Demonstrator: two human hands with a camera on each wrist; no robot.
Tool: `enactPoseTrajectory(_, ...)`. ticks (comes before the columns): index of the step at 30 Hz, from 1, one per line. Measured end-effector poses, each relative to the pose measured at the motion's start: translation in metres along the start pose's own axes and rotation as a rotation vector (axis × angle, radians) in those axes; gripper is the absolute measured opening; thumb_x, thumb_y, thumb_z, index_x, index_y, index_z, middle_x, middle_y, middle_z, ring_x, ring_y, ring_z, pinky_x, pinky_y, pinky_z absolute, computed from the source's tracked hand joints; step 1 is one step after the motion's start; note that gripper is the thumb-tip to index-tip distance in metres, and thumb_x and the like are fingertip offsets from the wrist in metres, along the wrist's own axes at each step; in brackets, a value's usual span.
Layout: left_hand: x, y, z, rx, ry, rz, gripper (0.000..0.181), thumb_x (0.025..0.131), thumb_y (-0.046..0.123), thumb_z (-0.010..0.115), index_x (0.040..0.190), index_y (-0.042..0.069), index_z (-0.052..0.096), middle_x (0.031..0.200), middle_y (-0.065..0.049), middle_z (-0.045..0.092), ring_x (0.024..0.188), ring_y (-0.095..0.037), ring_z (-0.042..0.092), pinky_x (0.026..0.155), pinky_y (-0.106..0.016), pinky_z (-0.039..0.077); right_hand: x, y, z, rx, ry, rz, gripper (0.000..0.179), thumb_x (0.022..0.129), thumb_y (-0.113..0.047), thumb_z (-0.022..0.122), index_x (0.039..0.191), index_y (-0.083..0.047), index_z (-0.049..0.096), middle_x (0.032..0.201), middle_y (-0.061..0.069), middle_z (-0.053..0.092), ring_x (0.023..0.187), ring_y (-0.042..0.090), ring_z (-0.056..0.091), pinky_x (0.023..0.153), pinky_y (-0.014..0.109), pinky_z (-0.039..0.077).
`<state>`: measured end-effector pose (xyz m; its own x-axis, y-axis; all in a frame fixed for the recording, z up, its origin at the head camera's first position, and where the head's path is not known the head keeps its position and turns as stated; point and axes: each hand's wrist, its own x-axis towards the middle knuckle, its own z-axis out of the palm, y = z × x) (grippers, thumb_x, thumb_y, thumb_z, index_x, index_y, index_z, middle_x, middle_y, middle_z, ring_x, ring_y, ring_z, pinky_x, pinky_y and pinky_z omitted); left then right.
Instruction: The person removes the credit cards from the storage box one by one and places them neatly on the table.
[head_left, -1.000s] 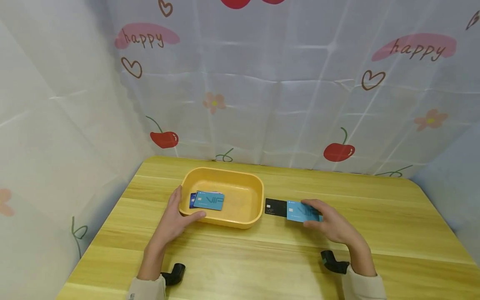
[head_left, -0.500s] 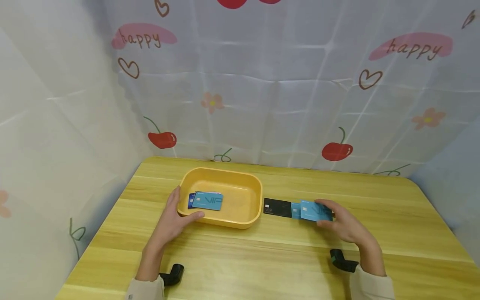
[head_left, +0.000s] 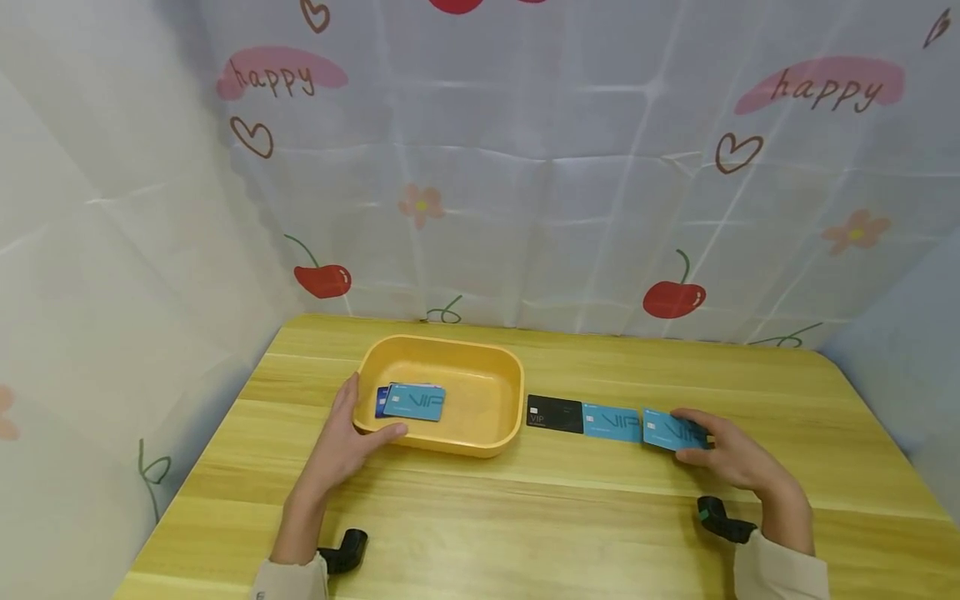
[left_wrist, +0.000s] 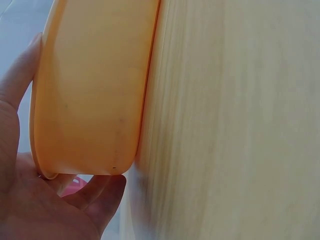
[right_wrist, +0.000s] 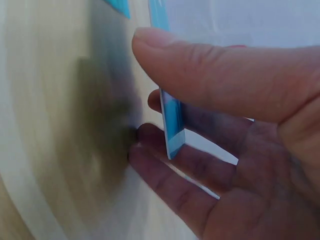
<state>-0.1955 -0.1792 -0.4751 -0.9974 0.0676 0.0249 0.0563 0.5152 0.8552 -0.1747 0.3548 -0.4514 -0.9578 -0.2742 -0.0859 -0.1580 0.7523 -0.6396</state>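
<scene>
My left hand (head_left: pixel 348 442) grips the left end of a yellow plastic tray (head_left: pixel 487 400), thumb at the front rim and fingers along the outer wall. Inside the tray, a light-blue VIP card (head_left: pixel 415 402) overlaps a dark-blue card (head_left: pixel 381 405). My right hand (head_left: pixel 738 457) pinches another light-blue VIP card (head_left: pixel 662 427) by its right part. In the right wrist view this card (right_wrist: pixel 173 120) is seen edge-on between thumb and fingers, slightly above the table. Just left of it lies a flat light-blue VIP card (head_left: pixel 609 422), beside a black VIP card (head_left: pixel 553 415).
The wooden table (head_left: pixel 480 525) reaches back to a white patterned curtain (head_left: pixel 517 208), with further sheets at both sides. Black wrist mounts (head_left: pixel 348 550) sit near both sleeves. The tray's right wall stands close to the black card.
My right hand has moved right with its light-blue card, uncovering the light-blue card that lies beside the black one. My left hand stays on the tray.
</scene>
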Motion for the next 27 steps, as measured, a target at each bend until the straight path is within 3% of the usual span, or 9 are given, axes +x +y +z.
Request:
enactPoseTrajectory(14,0.001,-0.002,0.000,-0.013,-0.005,-0.009,0.121,0.079,0.046,0.082,0.158,0.003,0.000,0.163,-0.018,0.001,0.148,-0.037,0.006,0.115,-0.058,0.014,0.004,0.010,0.003,-0.015,-0.010,0.024,0.057,0.090,-0.013,0.073,0.137,0.008,0.049,0.139,0.036,0.042,0.126,0.056,0.036,0.095,0.069,0.035)
enactPoseTrajectory(20,0.001,-0.003,0.000,-0.011,-0.007,-0.008,0.121,0.079,0.046,0.082,0.158,0.003,0.000,0.163,-0.017,0.001,0.147,-0.037,0.007,0.114,-0.058,0.014,0.005,0.011,0.002,-0.037,0.004,-0.007,0.055,0.087,-0.008,0.074,0.133,0.011,0.051,0.135,0.036,0.046,0.125,0.055,0.038,0.096,0.068,0.034)
enactPoseTrajectory(27,0.002,-0.003,0.001,-0.008,-0.006,-0.001,0.121,0.080,0.046,0.081,0.158,0.003,-0.001,0.163,-0.018,0.001,0.148,-0.037,0.006,0.114,-0.059,0.014,0.008,0.014,0.004,-0.168,0.055,-0.030,0.051,0.084,-0.007,0.077,0.128,0.009,0.056,0.128,0.037,0.047,0.115,0.056,0.042,0.091,0.068,0.036)
